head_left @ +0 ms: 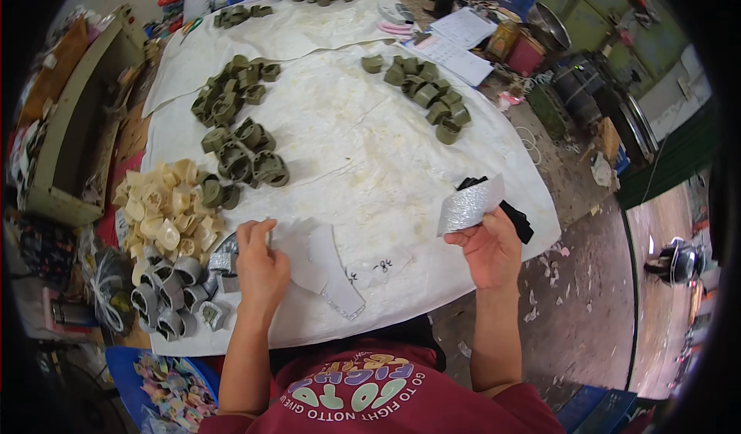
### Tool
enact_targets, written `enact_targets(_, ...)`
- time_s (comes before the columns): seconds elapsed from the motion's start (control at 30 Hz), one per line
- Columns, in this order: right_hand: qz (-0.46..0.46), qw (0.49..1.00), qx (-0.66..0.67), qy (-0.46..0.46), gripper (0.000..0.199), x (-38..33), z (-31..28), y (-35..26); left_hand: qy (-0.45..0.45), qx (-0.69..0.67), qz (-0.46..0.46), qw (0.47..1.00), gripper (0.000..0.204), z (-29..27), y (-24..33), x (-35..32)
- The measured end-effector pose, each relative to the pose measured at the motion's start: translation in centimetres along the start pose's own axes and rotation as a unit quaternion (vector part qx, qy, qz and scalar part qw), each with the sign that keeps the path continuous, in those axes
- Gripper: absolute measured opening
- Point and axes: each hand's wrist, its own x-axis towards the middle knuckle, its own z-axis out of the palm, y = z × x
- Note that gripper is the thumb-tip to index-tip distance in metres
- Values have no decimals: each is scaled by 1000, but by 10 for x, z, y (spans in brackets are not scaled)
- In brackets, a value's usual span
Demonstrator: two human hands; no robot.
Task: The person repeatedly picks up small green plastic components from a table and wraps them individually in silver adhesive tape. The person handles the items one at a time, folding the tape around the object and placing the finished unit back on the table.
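"Head view: which step are you on?"

"Likely positioning: your right fingers (461,239) pinch a silver strip (472,205) above the worktop (370,179); your left fingers' (251,236) hold I can't tell. Next probably needs steadiness."

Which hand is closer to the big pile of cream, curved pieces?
Left. The left hand is to the right of the pile of cream, curved pieces; the right hand is farther off, across the white-covered table, holding a shiny silver sheet.
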Motion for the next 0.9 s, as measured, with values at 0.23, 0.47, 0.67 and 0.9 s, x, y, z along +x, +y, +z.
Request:
enact_targets(0.23, 15, 980, 187, -61, 28, 8, 65, 50, -196, -519, -75, 828, 40, 9, 84, -37)
enact_targets(0.47, -5, 983, -173, -61, 31, -12, 43, 47, -93, -660, -132, 734, 21, 29, 93, 3)
enact_targets(0.67, -26, 944, -312, -107, 26, 2, 18, 13, -353, -277, 152, 881, 17, 42, 122, 28)
enact_targets(0.9, -43, 977, -190, 90, 13, 13, -10, -6, -131, -30, 203, 970, 33, 109, 111, 210)
